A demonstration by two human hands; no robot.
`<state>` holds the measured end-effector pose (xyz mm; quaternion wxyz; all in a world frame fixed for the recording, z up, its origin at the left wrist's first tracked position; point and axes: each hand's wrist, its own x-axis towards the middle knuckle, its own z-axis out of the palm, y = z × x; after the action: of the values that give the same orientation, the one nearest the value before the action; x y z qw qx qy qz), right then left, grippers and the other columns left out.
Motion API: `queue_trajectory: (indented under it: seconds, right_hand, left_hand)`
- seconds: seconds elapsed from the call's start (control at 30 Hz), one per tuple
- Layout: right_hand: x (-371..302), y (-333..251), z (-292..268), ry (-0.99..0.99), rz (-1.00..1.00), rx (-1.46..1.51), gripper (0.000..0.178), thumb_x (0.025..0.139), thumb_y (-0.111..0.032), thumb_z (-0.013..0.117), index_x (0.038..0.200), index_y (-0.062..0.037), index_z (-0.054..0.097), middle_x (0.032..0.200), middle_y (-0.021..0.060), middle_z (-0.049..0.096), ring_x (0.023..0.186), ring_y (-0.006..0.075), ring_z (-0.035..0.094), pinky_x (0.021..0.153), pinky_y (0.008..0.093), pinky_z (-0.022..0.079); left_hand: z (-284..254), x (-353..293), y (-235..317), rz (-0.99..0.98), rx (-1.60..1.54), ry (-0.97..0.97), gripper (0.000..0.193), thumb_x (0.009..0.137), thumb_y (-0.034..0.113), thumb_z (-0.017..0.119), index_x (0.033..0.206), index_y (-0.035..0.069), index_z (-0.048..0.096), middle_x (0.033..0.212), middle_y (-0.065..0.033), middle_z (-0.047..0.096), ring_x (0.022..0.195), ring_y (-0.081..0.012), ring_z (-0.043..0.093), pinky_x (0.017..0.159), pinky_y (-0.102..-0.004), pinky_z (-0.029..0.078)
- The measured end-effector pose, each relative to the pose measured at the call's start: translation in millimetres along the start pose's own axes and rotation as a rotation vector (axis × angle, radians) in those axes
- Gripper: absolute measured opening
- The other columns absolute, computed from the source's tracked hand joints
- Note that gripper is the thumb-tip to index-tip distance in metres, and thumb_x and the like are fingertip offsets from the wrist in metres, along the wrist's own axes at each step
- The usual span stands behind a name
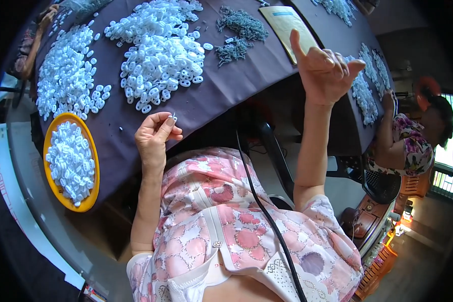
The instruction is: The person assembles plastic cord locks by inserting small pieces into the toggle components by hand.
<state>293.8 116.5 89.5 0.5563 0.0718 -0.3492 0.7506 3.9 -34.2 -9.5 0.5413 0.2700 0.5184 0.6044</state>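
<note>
Pink-and-white shirt (246, 234) cloth fills the lower middle of the frame, a black cable (273, 220) running up across it. Left of centre, by the table (224, 93) edge, the left hand (154, 138) has a closed grip, pinching a small white piece (173, 117) between thumb and fingertips, while the right hand (327, 75), raised at upper right of centre, has a loosely open grip, outer digits spread, middle ones curled, nothing visible in it. White heaps (161, 63) lie at upper left, a yellow tray (90, 199) of similar pieces at left, and grey bits (241, 25) at top centre beside an envelope (288, 32).
</note>
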Motion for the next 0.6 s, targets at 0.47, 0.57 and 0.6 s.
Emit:
queue_trajectory:
  seconds: [0.47,0.57,0.6]
  right_hand:
    - [-32,129,-2,0.184,0.394,-1.122,0.01,0.081,-0.003,0.061,0.09,0.0009,0.062,0.08,0.0051,0.062,0.078,0.01,0.059,0.069,0.0212,0.046]
    - [-29,141,3,0.016,0.273,-1.52,0.012,0.078,-0.001,0.061,0.09,-0.0024,0.062,0.079,0.006,0.062,0.072,0.0134,0.061,0.063,0.0246,0.046]
    - [-28,145,4,0.011,0.237,-1.596,0.012,0.077,-0.001,0.062,0.089,-0.003,0.062,0.078,0.0073,0.061,0.069,0.0163,0.061,0.061,0.0261,0.046]
  left_hand:
    - [-4,-2,1,-0.046,-0.07,-0.007,0.01,0.081,0.004,0.062,0.09,0.0,0.059,0.071,-0.0055,0.062,0.057,-0.012,0.061,0.05,-0.0223,0.052]
    - [-6,-2,1,-0.05,-0.088,-0.01,0.01,0.081,0.004,0.062,0.09,0.0,0.059,0.071,-0.0055,0.062,0.057,-0.012,0.061,0.05,-0.0225,0.052]
    - [-8,-2,1,-0.049,-0.092,-0.012,0.01,0.081,0.004,0.062,0.09,0.0,0.059,0.072,-0.0055,0.062,0.057,-0.0121,0.061,0.05,-0.0225,0.052]
